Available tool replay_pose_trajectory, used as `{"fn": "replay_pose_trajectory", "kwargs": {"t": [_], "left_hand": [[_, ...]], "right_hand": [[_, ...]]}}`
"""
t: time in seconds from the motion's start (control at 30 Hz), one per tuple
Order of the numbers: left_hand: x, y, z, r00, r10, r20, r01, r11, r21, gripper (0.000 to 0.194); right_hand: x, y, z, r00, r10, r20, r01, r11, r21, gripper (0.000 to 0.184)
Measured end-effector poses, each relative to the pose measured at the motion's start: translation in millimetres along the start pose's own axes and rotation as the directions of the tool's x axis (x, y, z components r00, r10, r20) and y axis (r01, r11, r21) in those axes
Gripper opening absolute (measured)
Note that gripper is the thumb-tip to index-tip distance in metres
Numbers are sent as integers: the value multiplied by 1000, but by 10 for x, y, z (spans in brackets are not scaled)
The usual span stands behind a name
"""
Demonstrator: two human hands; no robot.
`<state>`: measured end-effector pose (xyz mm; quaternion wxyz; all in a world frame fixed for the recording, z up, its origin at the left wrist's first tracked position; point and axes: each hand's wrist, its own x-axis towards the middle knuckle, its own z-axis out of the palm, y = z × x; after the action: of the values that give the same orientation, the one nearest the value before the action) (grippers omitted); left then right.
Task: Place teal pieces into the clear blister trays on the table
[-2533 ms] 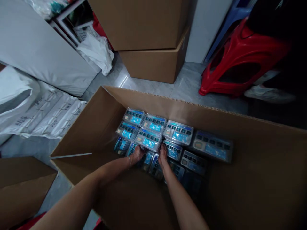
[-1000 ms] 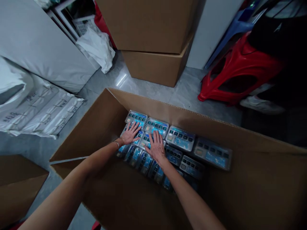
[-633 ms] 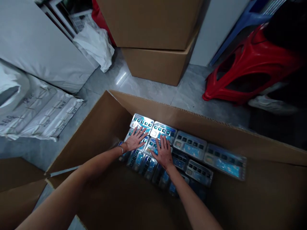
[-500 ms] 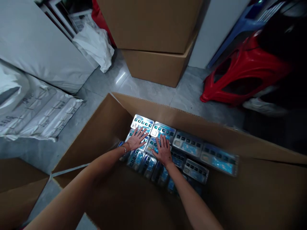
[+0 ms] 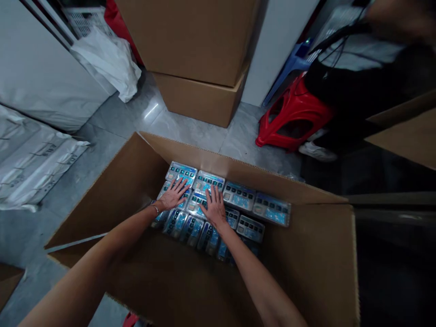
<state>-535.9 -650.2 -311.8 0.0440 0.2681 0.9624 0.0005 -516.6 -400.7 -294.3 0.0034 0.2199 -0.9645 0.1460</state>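
Observation:
Inside a large cardboard box (image 5: 320, 254), several clear plastic packages (image 5: 272, 210) with blue and dark squares lie side by side in rows. My left hand (image 5: 172, 196) rests flat with fingers spread on the packages at the left end. To its right, my right hand (image 5: 215, 208) also lies flat, its fingertips on a package (image 5: 207, 182) near the far wall. Neither hand grips anything. The lower part of the pile sits in shadow, and my forearms hide some of it.
Stacked cardboard boxes (image 5: 197, 97) stand beyond the box. A person sits on a red plastic stool (image 5: 293, 119) at the far right. White wrapped bundles (image 5: 37, 156) lie on the floor at left, with a white plastic bag (image 5: 109, 61) behind them.
The whole view has shifted, so the box and packages appear further left and more of the box's right end shows. Both hands stay flat on the packages.

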Motion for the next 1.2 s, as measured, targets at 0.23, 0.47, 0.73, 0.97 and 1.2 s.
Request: {"fn": "replay_pose_trajectory", "kwargs": {"t": [0.23, 0.47, 0.73, 0.97, 1.2], "left_hand": [[-6, -6, -57, 1000, -28, -11, 28, 1000, -7, 58], [-77, 209, -349, 988, -151, -17, 151, 988, 16, 55], [-337, 1393, -948, 973, -191, 133, 212, 963, -167, 40], [-540, 3290, -1960, 995, -96, -16, 71, 828, -556, 44], [-969, 4631, -2502, 978, -84, 191, 206, 532, -821, 32]], "right_hand": [[-376, 330, -333, 993, 55, 100, -45, 994, -100, 46], [-637, 456, -1157, 966, 96, 241, -70, 991, -114, 28], [-1673, 244, -2574, 913, 406, 41, -408, 906, 114, 33], [-3554, 383, -3164, 876, 294, -382, -287, 955, 77, 43], [-5156, 679, -3175, 866, 218, -451, -316, 936, -156, 55]]}}
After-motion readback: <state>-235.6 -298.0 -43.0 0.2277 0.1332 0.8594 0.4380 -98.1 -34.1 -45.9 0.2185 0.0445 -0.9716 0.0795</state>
